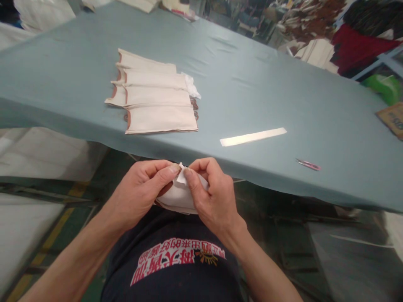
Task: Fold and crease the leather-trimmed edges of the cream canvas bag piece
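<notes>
Both hands meet in front of my body, just off the table's near edge. My left hand (151, 182) pinches a small white piece (181, 178), which looks like paper or thin cloth, between thumb and finger. Its other side is pinched by my right hand (212, 191), thumb on top. Beneath the hands lies a cream fabric piece (176, 199) with a brown edge, partly covered by my fingers. On the table beyond, several cream fabric pieces (157, 96) with brown-trimmed ends overlap in a row.
A pale strip (253, 136) lies on the blue-green table cover (252, 96). To its right are small pink-handled snips (308, 164). Piled material (315, 25) and a red cloth (359, 48) stand beyond the far edge. A green object (382, 88) sits at the right.
</notes>
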Tool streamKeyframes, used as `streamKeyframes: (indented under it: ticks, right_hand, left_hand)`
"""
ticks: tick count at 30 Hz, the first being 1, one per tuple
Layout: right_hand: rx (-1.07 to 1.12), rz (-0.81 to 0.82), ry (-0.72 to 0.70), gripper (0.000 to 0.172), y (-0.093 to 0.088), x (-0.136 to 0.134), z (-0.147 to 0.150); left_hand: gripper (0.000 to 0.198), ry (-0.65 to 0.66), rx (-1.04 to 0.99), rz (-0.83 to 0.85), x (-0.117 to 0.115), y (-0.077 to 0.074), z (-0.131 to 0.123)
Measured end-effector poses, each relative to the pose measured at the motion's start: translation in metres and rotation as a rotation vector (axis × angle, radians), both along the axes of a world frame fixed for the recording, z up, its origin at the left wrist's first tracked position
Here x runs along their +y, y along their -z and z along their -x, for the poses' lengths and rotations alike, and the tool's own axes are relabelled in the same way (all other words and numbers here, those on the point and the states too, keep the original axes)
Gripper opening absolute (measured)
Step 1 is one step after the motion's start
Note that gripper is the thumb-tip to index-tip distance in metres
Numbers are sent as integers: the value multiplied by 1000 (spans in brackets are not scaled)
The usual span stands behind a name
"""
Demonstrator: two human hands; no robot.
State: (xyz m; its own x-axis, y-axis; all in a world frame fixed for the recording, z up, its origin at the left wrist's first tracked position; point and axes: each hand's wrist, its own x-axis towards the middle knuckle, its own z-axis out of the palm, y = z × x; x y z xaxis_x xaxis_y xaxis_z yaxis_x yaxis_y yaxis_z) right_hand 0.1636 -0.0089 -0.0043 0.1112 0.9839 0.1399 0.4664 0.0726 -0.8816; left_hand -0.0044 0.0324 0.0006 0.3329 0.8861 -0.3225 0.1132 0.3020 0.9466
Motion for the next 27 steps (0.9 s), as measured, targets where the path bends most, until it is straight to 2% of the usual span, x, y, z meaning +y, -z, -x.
streamKeyframes:
  ticks: [5,9,17,22,27]
  right_hand:
    - [-63,17,15,20,8,3,4]
    - [-114,-2,40,21,14,2,6]
    - [-285,-173,85,26,20,0,7]
    - [-311,-213,123,30,23,1,7]
    - [-285,-146,125,29,31,1,8]
  left_hand:
    - [41,-2,17,-17,1,1,0]
    - [40,-42,11,34,1,6,0]
    - [57,2,-17,70,2,9,0]
    - [32,44,94,25,3,0,-2]
    - [27,-18,319,-148,-5,-2,-12]
